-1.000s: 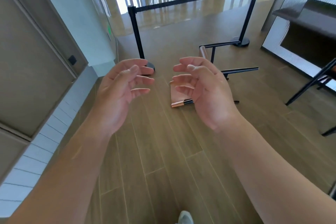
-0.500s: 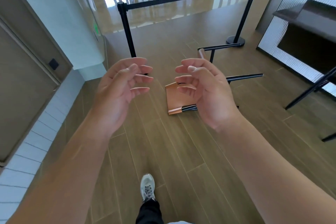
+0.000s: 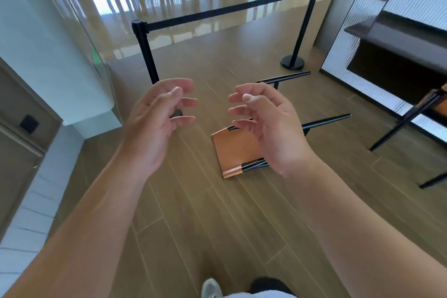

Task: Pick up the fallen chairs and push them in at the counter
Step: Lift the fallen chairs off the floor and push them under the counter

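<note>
while tan leather chair [image 3: 235, 150] lies, curved hands hover.

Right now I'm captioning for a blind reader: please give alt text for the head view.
Two empty hands, left hand and right hand, reach out open above a fallen chair with a tan leather back and black legs, lying on a wood floor near a black belt barrier.

We stand in a public lobby or café: a belt barrier [image 3: 225, 9] at twelve o'clock, a fluted service worktop [image 3: 370, 84] at two o'clock, polished floor.
</note>
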The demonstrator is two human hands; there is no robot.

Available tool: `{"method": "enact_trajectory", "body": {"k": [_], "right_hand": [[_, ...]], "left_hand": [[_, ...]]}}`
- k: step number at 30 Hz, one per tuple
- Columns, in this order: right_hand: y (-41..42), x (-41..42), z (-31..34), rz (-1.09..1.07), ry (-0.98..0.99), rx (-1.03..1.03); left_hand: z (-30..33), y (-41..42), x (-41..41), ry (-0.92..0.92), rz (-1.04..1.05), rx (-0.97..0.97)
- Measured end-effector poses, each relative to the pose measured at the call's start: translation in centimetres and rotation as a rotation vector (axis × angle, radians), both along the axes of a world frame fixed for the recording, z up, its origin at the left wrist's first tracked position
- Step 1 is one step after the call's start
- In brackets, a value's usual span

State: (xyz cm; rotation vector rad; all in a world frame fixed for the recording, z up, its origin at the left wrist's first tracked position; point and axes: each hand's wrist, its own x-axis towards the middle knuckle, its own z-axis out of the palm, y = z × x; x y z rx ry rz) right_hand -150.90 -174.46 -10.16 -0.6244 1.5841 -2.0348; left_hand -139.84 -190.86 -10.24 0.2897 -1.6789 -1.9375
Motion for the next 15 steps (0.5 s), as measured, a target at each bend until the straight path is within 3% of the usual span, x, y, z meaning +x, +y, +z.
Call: {"method": "enact_trajectory", "body": {"k": [15], "right_hand": [[-11.6,-14.4,-4.3,-0.141,-0.091,0.015]], "left_hand": [[-3.9,-12.4,-15.3,-0.091,-0.16,-0.024]]}}
